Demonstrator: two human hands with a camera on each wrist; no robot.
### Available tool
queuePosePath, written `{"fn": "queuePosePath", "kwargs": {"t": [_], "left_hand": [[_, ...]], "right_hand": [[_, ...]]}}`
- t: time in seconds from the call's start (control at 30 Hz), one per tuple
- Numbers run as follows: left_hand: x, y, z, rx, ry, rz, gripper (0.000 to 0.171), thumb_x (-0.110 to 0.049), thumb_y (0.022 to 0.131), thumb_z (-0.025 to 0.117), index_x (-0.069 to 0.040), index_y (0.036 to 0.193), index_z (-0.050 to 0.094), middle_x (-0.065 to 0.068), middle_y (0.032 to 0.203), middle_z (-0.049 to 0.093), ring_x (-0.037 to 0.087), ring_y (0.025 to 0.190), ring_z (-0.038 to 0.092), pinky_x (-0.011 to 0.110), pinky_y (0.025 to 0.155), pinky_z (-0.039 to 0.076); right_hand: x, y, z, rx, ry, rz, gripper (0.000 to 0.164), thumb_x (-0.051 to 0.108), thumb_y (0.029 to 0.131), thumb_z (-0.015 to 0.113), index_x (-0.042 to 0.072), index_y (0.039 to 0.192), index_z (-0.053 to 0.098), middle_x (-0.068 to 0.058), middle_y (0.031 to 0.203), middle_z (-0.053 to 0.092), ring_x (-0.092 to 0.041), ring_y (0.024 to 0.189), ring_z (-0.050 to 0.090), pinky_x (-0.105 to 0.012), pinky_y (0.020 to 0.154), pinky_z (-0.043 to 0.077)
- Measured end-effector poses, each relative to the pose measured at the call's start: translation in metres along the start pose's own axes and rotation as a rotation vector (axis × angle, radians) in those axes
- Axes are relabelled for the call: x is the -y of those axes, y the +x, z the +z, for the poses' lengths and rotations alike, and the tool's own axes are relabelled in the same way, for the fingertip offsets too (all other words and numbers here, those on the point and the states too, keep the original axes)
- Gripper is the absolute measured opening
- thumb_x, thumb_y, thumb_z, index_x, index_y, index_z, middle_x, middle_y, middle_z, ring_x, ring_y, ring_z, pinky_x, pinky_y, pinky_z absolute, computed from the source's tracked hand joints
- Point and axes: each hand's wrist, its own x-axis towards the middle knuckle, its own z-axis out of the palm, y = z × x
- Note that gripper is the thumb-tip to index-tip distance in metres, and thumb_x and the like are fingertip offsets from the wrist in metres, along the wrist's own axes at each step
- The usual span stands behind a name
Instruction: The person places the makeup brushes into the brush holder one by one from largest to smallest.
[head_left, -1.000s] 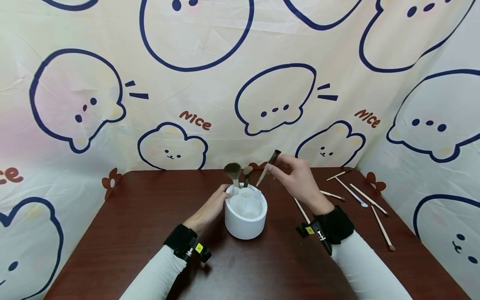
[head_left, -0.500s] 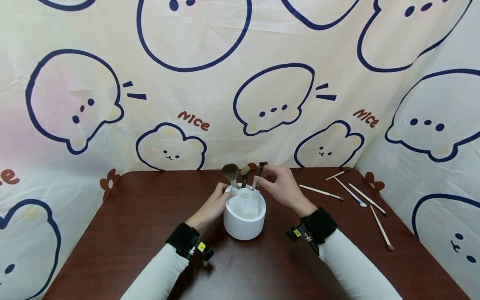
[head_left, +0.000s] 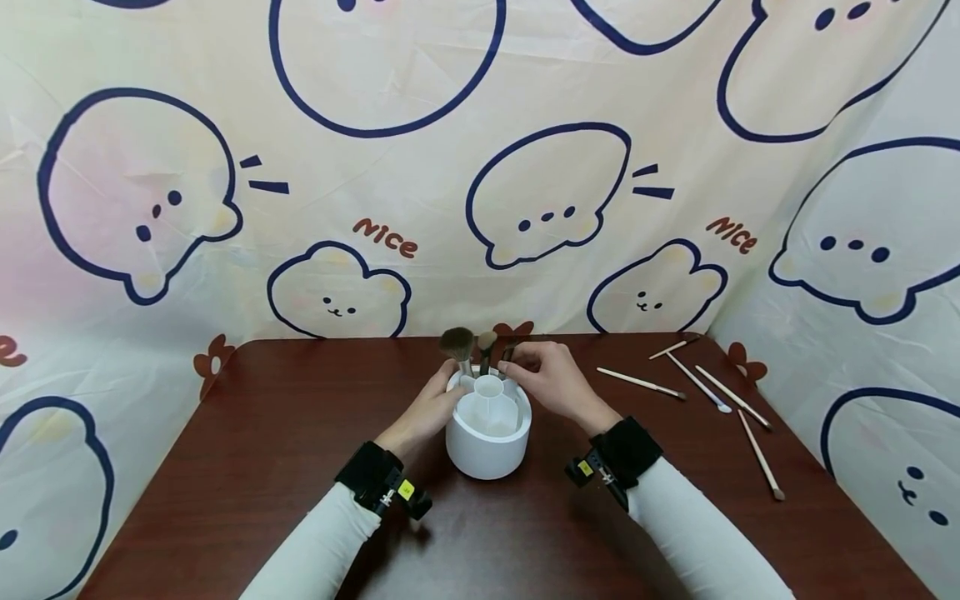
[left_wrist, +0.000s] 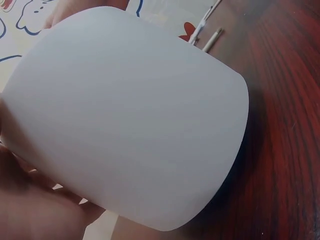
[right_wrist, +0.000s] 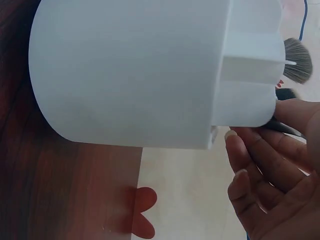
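A white round makeup brush holder (head_left: 487, 450) with inner compartments stands on the brown table. My left hand (head_left: 426, 417) grips its left side, thumb at the rim; in the left wrist view the holder's smooth wall (left_wrist: 130, 115) fills most of the picture. Two brushes stand in the back compartments: a wide fluffy makeup brush (head_left: 457, 343) and a smaller rounded one (head_left: 486, 342). At the back right of the rim, my right hand (head_left: 558, 383) pinches a dark-tipped makeup brush (head_left: 507, 354), whose lower part is hidden inside. The right wrist view shows thumb and fingers around that dark brush (right_wrist: 286, 129).
Several thin pale-handled brushes lie on the right of the table, among them one brush (head_left: 641, 382) nearest the holder and another brush (head_left: 761, 454) near the right edge. Behind the table (head_left: 300, 467) hangs a printed curtain (head_left: 442, 192).
My right hand has moved left and down with its brush, from beside the holder into its back right part. The left hand has kept its grip on the holder.
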Motion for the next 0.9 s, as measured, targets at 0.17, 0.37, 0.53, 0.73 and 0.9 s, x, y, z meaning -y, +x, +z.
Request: {"fn": "queuePosePath", "kwargs": {"t": [0.17,0.37,0.53,0.73,0.9], "left_hand": [[-0.001,0.000,0.001,0.001,-0.029,0.012,0.052,-0.015,0.100,0.037,-0.020,0.148,0.020,0.002,0.148,0.027,0.015,0.130,0.024,0.049,0.107,0.021],[0.001,0.001,0.002,-0.022,-0.020,0.018,0.051,-0.012,0.098,0.037,-0.017,0.147,0.024,0.004,0.145,0.031,0.015,0.129,0.027,0.049,0.106,0.024],[0.003,0.002,0.004,-0.028,-0.001,0.028,0.054,-0.011,0.097,0.036,-0.015,0.148,0.020,0.005,0.148,0.027,0.017,0.130,0.024,0.050,0.106,0.023],[-0.005,-0.001,0.003,0.000,-0.030,0.008,0.055,-0.011,0.098,0.036,-0.011,0.149,0.016,0.008,0.150,0.022,0.019,0.132,0.021,0.051,0.107,0.021],[-0.025,-0.012,0.002,0.019,-0.044,0.008,0.053,-0.007,0.097,0.035,-0.004,0.147,0.017,0.016,0.149,0.022,0.024,0.132,0.022,0.052,0.106,0.022]], "right_hand": [[0.000,0.001,0.003,0.008,0.007,0.026,0.006,0.025,0.088,0.066,0.020,0.085,0.067,0.007,0.080,0.064,-0.008,0.075,0.058,-0.032,0.064,0.051],[0.000,0.001,0.004,0.018,-0.003,0.034,0.007,0.025,0.089,0.065,0.019,0.086,0.068,0.006,0.082,0.065,-0.008,0.076,0.058,-0.032,0.065,0.052],[-0.001,0.002,0.004,0.033,-0.014,0.034,0.008,0.026,0.089,0.064,0.019,0.088,0.069,0.005,0.083,0.065,-0.009,0.075,0.058,-0.031,0.063,0.051],[-0.003,0.003,0.005,0.059,0.010,0.050,0.012,0.028,0.090,0.062,0.018,0.090,0.070,0.002,0.085,0.065,-0.017,0.067,0.055,-0.032,0.057,0.049],[-0.004,0.003,0.005,0.071,0.014,0.052,0.014,0.027,0.091,0.061,0.016,0.094,0.070,0.001,0.088,0.064,-0.017,0.071,0.054,-0.032,0.060,0.049]]}}
